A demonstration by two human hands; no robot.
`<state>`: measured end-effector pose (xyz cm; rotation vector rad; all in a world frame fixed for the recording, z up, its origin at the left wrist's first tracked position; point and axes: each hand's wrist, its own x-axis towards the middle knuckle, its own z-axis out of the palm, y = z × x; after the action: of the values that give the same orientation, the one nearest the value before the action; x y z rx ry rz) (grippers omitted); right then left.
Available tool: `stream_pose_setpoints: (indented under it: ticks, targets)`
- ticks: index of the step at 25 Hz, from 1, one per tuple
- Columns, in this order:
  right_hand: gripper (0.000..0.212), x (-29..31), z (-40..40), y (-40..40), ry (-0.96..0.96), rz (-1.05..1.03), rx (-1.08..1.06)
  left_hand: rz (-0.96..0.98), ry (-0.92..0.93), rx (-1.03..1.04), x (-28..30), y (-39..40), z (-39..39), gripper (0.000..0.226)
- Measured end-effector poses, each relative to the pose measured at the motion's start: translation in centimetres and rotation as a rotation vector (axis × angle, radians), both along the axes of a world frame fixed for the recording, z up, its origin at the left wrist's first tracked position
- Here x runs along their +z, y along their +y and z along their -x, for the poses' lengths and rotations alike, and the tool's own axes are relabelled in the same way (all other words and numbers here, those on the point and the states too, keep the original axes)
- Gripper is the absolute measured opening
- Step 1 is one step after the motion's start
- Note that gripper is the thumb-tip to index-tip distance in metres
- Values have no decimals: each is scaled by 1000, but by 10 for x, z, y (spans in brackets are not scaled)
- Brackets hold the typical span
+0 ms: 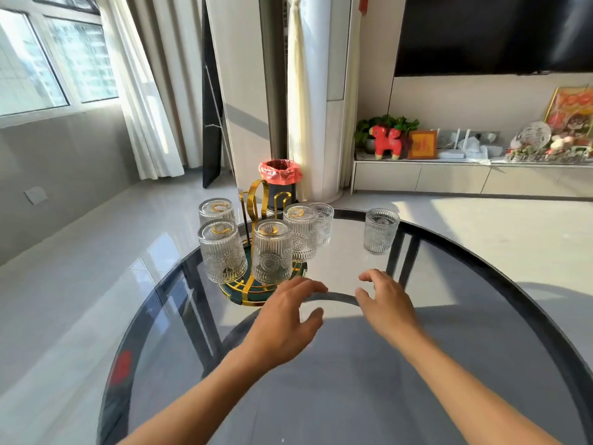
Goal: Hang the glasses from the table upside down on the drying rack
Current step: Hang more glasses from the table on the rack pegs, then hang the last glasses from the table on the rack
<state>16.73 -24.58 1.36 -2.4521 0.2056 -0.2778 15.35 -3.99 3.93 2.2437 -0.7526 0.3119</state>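
On table: glass upright, far right, apart from rack. Left hand and right hand empty, fingers loosely spread. Ribbed, likely fragile and slick; grip mid-wall.

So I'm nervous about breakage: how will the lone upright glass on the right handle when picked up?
The glass looks rigid and breakable. Its ribbed wall probably helps the grip. Standing on the smooth glass table, it may slide if nudged.

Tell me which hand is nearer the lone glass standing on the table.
Right. The right hand hovers just below the lone glass; the left hand sits farther left, near the drying rack.
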Motion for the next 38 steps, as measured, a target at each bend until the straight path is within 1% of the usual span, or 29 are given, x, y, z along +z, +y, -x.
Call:
stream_pose_setpoints:
  ticks: [4, 7, 8, 10, 12, 14, 16, 18, 21, 23, 26, 28, 31, 34, 36, 38]
  targets:
    - [39, -18, 12, -27, 95, -74, -40, -321, 140, 38, -52, -32, -15, 56]
    - [52, -26, 9, -41, 126, -100, -49, -619, 113, 23, -71, -50, -36, 67]
    - [57, -28, 5, -44, 121, -110, -55, -681, 106, 1, -72, -55, -44, 69]
    - [67, -31, -7, -50, 109, -138, -63, -739, 115, -20, -70, -63, -65, 77]
    - [77, -35, -25, -54, 80, -242, -103, -749, 121, -28, -71, -69, -83, 82]
    - [87, -37, -47, -61, 6, -407, -207, -735, 98, -30, -78, -72, -91, 85]
    - [96, -40, -75, -69, -62, -513, -292, -710, 75, -28, -86, -71, -93, 87]
    - [104, -41, -106, -78, -99, -543, -348, -696, 63, -32, -89, -70, -94, 88]
    - [112, -42, -150, -86, -118, -548, -349, -665, 62, -28, -92, -71, -98, 88]
    - [108, -44, -167, -86, -114, -523, -346, -644, 68, -19, -94, -71, -99, 88]
    - [82, -47, -173, -82, -110, -492, -374, -627, 81, -13, -96, -72, -100, 88]
    - [71, -44, -169, -79, -99, -512, -345, -620, 86, -6, -94, -72, -101, 88]
    - [69, -32, -146, -74, -74, -461, -262, -635, 91, -10, -90, -73, -99, 87]
    - [68, -7, -111, -70, -117, -403, -130, -661, 87, 16, -85, -72, -87, 79]
    - [67, 28, -90, -65, -151, -397, -30, -640, 110, 27, -78, -69, -71, 68]
    - [69, 70, -79, -54, -230, -402, 13, -622, 134, -10, -62, -65, -52, 57]
